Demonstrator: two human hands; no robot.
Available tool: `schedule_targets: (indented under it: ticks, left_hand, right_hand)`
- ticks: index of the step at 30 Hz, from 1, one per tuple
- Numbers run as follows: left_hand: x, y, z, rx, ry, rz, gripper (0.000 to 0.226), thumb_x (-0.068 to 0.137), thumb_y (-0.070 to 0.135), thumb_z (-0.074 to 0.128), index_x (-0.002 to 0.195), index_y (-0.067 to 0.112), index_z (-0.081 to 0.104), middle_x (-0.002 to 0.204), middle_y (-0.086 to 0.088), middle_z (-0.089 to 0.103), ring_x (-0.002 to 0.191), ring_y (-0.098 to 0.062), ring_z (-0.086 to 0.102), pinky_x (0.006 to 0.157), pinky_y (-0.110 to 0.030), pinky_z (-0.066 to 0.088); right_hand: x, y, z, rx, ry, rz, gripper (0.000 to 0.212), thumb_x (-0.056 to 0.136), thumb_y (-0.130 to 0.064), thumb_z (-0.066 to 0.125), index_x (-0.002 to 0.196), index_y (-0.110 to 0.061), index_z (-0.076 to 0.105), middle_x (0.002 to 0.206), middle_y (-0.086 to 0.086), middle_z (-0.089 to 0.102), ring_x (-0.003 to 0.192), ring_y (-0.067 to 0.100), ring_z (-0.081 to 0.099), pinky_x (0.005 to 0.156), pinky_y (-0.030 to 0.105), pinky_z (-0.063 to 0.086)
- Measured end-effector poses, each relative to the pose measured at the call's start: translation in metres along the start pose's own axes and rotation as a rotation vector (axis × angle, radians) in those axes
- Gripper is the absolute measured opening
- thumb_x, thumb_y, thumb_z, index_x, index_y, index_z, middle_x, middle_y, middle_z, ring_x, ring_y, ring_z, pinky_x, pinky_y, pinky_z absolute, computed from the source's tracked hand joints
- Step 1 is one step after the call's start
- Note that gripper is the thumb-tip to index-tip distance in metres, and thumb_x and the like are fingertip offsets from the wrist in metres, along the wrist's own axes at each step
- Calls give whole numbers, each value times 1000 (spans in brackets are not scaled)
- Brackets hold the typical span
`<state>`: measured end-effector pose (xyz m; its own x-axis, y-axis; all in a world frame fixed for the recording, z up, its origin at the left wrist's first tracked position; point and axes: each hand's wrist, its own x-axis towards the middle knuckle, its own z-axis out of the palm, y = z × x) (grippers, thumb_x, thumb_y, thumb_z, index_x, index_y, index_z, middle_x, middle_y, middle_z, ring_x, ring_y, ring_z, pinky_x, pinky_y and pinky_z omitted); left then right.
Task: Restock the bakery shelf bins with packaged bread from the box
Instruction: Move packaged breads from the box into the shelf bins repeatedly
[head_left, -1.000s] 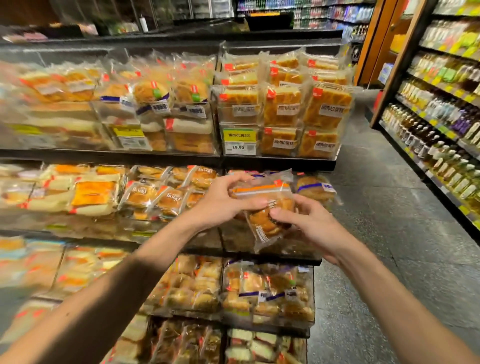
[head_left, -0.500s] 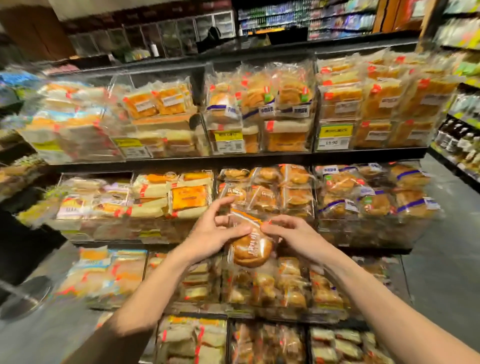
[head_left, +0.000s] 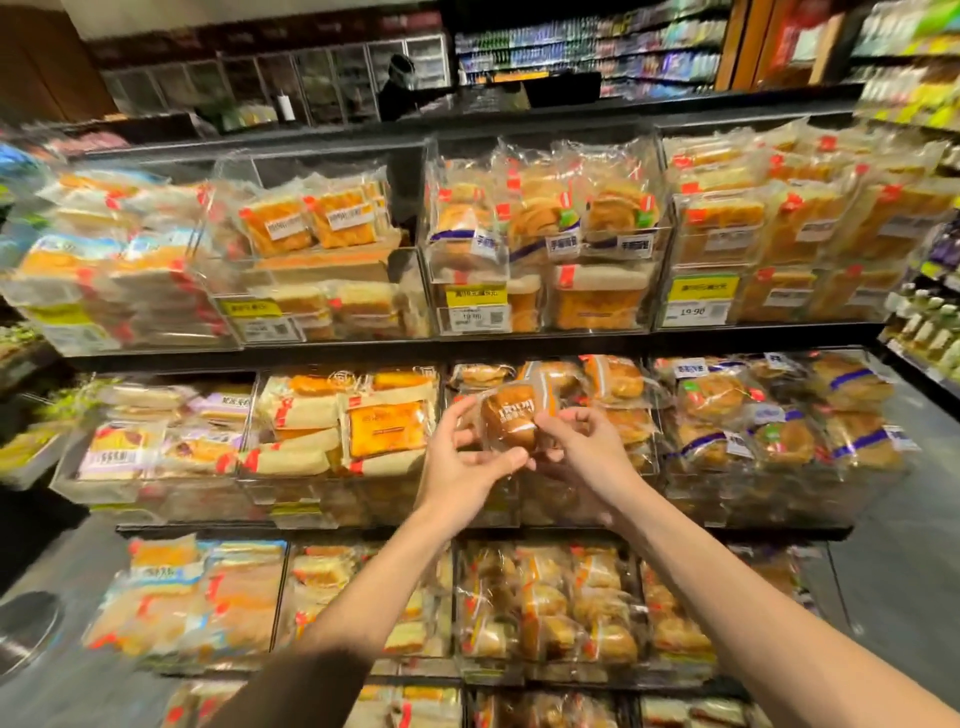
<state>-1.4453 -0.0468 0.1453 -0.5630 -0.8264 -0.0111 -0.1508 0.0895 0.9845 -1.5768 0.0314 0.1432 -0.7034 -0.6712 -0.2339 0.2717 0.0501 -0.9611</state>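
Packaged bread (head_left: 511, 422), a single round brown bun sealed in a clear wrapper with an orange band and a white label, is held up in the air just in front of the middle shelf (head_left: 208, 529), a little to 1 o'clock of the picture's centre. The pack is gripped from both sides. The left hand (head_left: 462, 462) is placed at 8 o'clock of the pack, its fingers curled against the wrapper's left side and its thumb pressed under the lower edge. The right hand (head_left: 587, 452) is placed at 4 o'clock, and the wrapper's right edge is pinched between its thumb and bent fingers. Directly behind the pack a clear bin (head_left: 498, 506) is seen, with similar orange-banded buns (head_left: 613, 382) stacked at 1 o'clock of the pack. At 9 o'clock an orange square pack (head_left: 387, 431) is propped among pale long loaves. At 3 o'clock purple-banded buns (head_left: 779, 415) are piled. At 12 o'clock, on the top shelf, a yellow price tag (head_left: 476, 296) is fixed to a bin front.
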Motion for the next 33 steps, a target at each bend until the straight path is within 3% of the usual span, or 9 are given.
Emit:
schedule_targets:
  ticks: [2, 4, 7, 12, 14, 16, 19, 23, 33]
  left_hand:
    - [27, 3, -3, 103, 44, 14, 66, 77, 12, 83, 131, 31, 51, 101, 10, 63, 86, -12, 70, 69, -17, 55]
    - [54, 4, -7, 197, 70, 42, 62, 80, 14, 81, 133, 29, 52, 107, 4, 67, 88, -11, 69, 74, -22, 57]
    - [83, 2, -9, 316, 63, 64, 61, 84, 18, 78, 137, 29, 51, 117, -2, 67, 94, -12, 68, 86, -36, 59]
    - [104, -6, -6, 471, 44, 76, 62, 88, 15, 73, 143, 27, 46, 131, -3, 62, 110, -17, 63, 96, -36, 53]
    - [106, -12, -8, 514, 35, 70, 62, 90, 16, 71, 145, 25, 44, 132, -5, 61, 117, -21, 61, 98, -34, 49]
    - [107, -19, -10, 576, 42, 88, 64, 90, 22, 72, 147, 28, 43, 131, -6, 60, 119, -26, 59, 101, -41, 49]
    - [109, -28, -14, 657, 41, 100, 65, 90, 30, 71, 148, 32, 40, 135, -6, 57, 121, -27, 56, 102, -46, 48]
    - [110, -31, -18, 693, 8, 103, 69, 92, 35, 68, 151, 33, 34, 144, -6, 48, 129, -26, 49, 106, -48, 45]
    - [106, -33, -34, 598, 54, 140, 61, 91, 36, 68, 145, 30, 40, 145, -3, 48, 128, -23, 51, 103, -49, 48]
  right_hand:
    - [19, -4, 10, -257, 13, -109, 39, 88, -33, 75, 115, -11, 56, 103, 5, 66, 79, 15, 65, 67, 25, 56]
    - [38, -5, 17, -496, 5, -193, 48, 85, -41, 76, 121, -15, 55, 111, -1, 62, 96, 15, 63, 83, 30, 54]
    - [61, -1, 25, -679, 18, -290, 52, 88, -34, 74, 130, -13, 54, 120, 1, 61, 111, 19, 59, 96, 35, 50]
    - [84, 11, 28, -970, 66, -424, 39, 91, -35, 68, 121, -13, 56, 108, 9, 70, 105, 30, 63, 87, 43, 53]
    - [89, 15, 28, -1004, 62, -456, 50, 92, -35, 67, 131, -15, 43, 110, 11, 70, 106, 33, 63, 86, 46, 54]
    - [91, 16, 29, -1063, 47, -495, 52, 94, -34, 63, 136, -18, 36, 114, 12, 69, 108, 34, 61, 87, 46, 53]
    - [93, 16, 30, -1192, -27, -509, 47, 99, -36, 54, 140, -18, 40, 129, 10, 64, 124, 33, 50, 98, 47, 47]
    - [94, 12, 28, -1226, -36, -478, 59, 96, -44, 55, 147, -19, 39, 142, 11, 51, 133, 30, 41, 108, 46, 37]
    - [74, 8, 25, -1196, -31, -431, 72, 89, -46, 65, 149, -21, 35, 145, 16, 42, 133, 35, 37, 108, 48, 36]
